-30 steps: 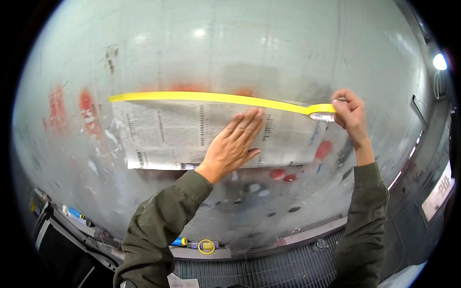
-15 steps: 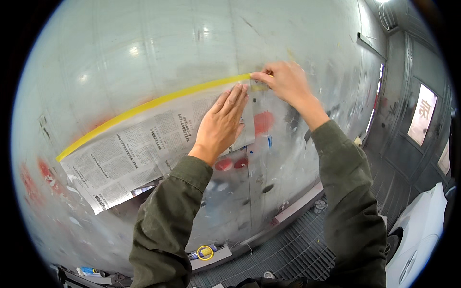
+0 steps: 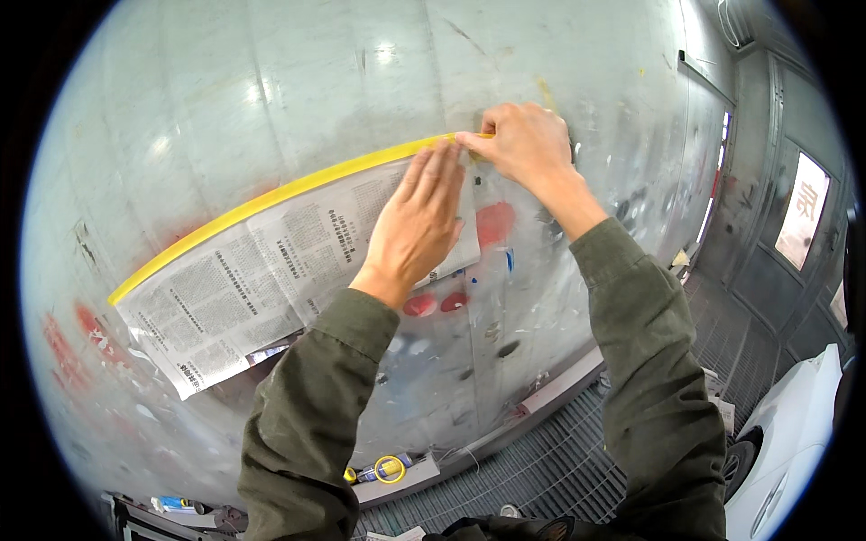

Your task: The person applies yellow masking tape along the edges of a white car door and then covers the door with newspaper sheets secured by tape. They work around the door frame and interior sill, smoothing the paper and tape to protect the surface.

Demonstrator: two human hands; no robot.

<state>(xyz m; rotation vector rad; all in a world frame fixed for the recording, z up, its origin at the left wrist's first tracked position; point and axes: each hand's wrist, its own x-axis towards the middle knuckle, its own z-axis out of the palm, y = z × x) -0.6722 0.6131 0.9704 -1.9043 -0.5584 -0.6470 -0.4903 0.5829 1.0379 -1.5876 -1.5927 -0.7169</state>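
A sheet of newspaper (image 3: 280, 257) hangs against the scuffed grey wall (image 3: 298, 90). Along its upper edge runs a strip of yellow masking tape (image 3: 271, 196). My left hand (image 3: 410, 221) lies flat on the paper's right part, fingers stretched, their tips reaching the tape. Beside those fingertips, my right hand (image 3: 528, 149) pinches the tape's right end, thumb pointing left and fingers curled. The bit of tape inside that grip is mostly hidden.
Below, a yellow ring-shaped roll (image 3: 403, 470) and a tube rest on a ledge (image 3: 397, 488) at the wall's foot. Grated floor (image 3: 541, 469) lies underneath. A white car (image 3: 794, 433) stands at lower right, and a door with a bright window (image 3: 803, 212) is beyond.
My right hand has shifted slightly left, its thumb now close to my left fingertips. The left fingers have slid up from the paper onto the tape's lower edge.
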